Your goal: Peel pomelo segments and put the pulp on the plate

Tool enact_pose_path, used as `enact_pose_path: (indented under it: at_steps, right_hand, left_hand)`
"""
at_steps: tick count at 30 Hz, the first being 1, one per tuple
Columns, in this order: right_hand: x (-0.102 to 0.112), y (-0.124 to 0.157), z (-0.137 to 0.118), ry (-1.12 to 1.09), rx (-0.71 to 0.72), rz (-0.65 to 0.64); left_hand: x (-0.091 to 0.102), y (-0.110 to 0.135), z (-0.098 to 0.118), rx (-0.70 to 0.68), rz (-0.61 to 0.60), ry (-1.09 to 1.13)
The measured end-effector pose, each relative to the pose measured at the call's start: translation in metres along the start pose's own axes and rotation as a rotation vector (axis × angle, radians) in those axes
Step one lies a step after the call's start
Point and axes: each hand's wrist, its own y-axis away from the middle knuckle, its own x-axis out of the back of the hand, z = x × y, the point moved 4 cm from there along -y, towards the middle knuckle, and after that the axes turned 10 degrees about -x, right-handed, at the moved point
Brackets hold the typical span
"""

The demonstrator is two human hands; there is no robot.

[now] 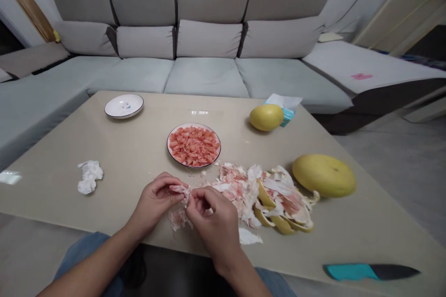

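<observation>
- Two hands meet over the near edge of the table (132, 158), just above its surface.
- Left hand (155, 202): fingers curled, with thumb and fingertips pinching a fruit segment (180, 190), which is pale pink with white skin.
- Right hand (213, 222): fingers bent inward, nipping the same fruit segment from the other side. The two hands touch at the fingertips.
- Skin scraps (178, 219): white and pink, on the table directly beneath the hands.
- Peel pile (268, 195): yellow rind and pinkish membrane, just right of the right hand.
- Full plate (194, 145): heaped with pink fruit pieces, beyond the hands at mid-table.
- Empty plate (124, 105): far left, with a small blue mark inside, too small to read.
- Large yellow fruit (324, 175): whole, touching the pile's right end.
- Small yellow fruit (266, 117): farther back, against a tissue pack (286, 104) whose print is unreadable.
- Crumpled tissue (89, 176): left of the hands, well apart.
- Knife (371, 271): teal handle, dark blade, near right corner.
- Grey sofa (209, 37): behind the table.
</observation>
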Motion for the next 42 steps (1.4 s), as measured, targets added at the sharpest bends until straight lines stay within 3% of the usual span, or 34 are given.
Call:
enact_pose_path:
  at_steps: [6,11,18,24,26,29,33,37,42]
  right_hand:
    - [0.001,-0.005,0.005,-0.067,-0.106,-0.072]
    - [0.0,-0.006,0.01,-0.053,-0.097,-0.148]
    - [-0.011,-0.004,0.024,0.228,-0.053,-0.294]
    - [-0.013,-0.002,0.032,0.501,-0.247,-0.513]
    - [-0.014,-0.001,0.03,0.516,-0.217,-0.552]
    - [-0.014,-0.001,0.024,0.441,-0.105,-0.502]
    - [-0.014,-0.002,0.025,0.413,-0.109,-0.421]
    - [-0.014,0.001,0.022,0.188,0.013,-0.43]
    - [-0.015,0.002,0.028,0.272,-0.091,-0.473]
  left_hand:
    - [0.002,-0.001,-0.004,0.191,0.108,0.305]
    - [0.007,-0.005,0.0,0.215,0.174,0.45]
    - [0.006,-0.004,-0.005,0.386,0.156,0.645]
    - [0.011,-0.002,-0.01,0.519,0.239,0.625]
    - [0.012,-0.001,-0.011,0.544,0.254,0.616]
    - [0.011,-0.001,-0.011,0.537,0.221,0.586]
    - [0.006,-0.001,-0.009,0.486,0.118,0.543]
    - [0.0,0.001,-0.004,0.433,0.031,0.486]
    - [-0.002,0.003,-0.002,0.379,-0.041,0.444]
